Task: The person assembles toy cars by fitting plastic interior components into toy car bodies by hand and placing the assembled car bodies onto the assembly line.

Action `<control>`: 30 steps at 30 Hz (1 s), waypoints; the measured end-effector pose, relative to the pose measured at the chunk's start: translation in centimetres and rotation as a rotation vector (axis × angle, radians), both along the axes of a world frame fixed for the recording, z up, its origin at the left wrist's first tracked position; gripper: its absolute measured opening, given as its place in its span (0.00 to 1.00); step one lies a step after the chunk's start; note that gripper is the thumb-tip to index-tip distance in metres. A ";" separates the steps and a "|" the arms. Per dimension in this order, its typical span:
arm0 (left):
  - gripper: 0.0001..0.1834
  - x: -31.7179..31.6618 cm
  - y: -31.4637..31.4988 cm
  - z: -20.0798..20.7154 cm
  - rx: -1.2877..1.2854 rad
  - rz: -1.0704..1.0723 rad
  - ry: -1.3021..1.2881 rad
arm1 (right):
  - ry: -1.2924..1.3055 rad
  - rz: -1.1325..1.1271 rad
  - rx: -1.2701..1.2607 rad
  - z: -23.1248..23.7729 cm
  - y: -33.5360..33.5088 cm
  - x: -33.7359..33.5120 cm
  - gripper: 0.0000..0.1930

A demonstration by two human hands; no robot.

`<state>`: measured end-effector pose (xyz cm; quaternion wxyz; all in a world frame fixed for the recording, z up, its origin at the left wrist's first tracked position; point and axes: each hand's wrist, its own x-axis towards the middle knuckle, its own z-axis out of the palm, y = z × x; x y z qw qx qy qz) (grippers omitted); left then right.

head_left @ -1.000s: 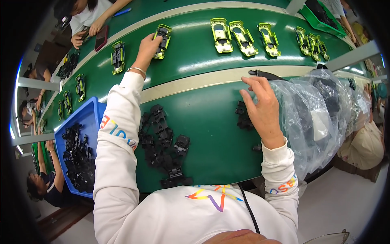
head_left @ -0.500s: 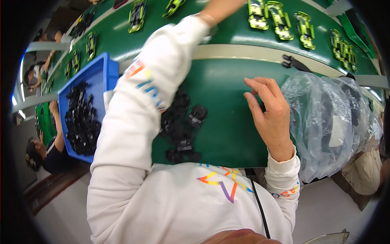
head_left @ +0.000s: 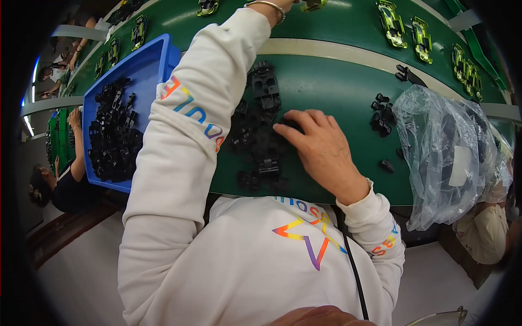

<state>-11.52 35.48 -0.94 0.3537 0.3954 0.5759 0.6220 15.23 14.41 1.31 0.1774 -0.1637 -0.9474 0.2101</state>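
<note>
My left arm stretches across to the far green belt. Only part of my left hand (head_left: 283,3) shows at the top edge, its fingers cut off beside a yellow-green toy car body (head_left: 314,5). Over the green worktop my right hand (head_left: 322,145) has curled fingers closed on a small black plastic part (head_left: 292,124), which is mostly hidden. Just left of that hand lies a loose heap of black plastic parts (head_left: 267,167). A longer black car chassis (head_left: 265,87) lies at the heap's far end.
A blue bin (head_left: 166,54) of black parts stands at left. Small black pieces (head_left: 383,117) lie near a clear plastic bag (head_left: 429,157) on the right. Beyond a pale rail (head_left: 337,52), yellow-green car bodies (head_left: 392,24) line the belt. Other people sit at both sides.
My right hand has moved left to the black parts and its fingers have closed. The chassis and the small pieces by the bag now show. The view has shifted; car bodies stand elsewhere in it.
</note>
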 end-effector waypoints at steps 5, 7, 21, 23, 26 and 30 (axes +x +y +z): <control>0.09 -1.7 -4.5 0.8 -0.107 -0.007 -0.228 | -0.017 -0.226 0.134 -0.4 3.6 2.6 0.17; 0.08 -0.4 -5.6 1.2 -0.109 -0.007 -0.398 | 0.059 -0.306 0.057 -0.7 4.4 4.2 0.16; 0.22 7.1 -11.8 3.2 -0.112 -0.215 -0.562 | 0.182 -0.626 -0.087 -0.9 2.4 5.0 0.25; 0.25 7.6 -12.1 2.1 -0.058 -0.218 -0.681 | 0.414 -0.640 -0.240 0.4 2.9 5.0 0.23; 0.28 10.6 -13.7 2.3 0.020 -0.230 -0.702 | 0.608 -0.642 -0.246 2.7 3.6 3.6 0.22; 0.26 13.5 -15.9 3.8 0.152 -0.253 -0.729 | 0.485 -0.639 0.168 4.1 4.6 0.8 0.21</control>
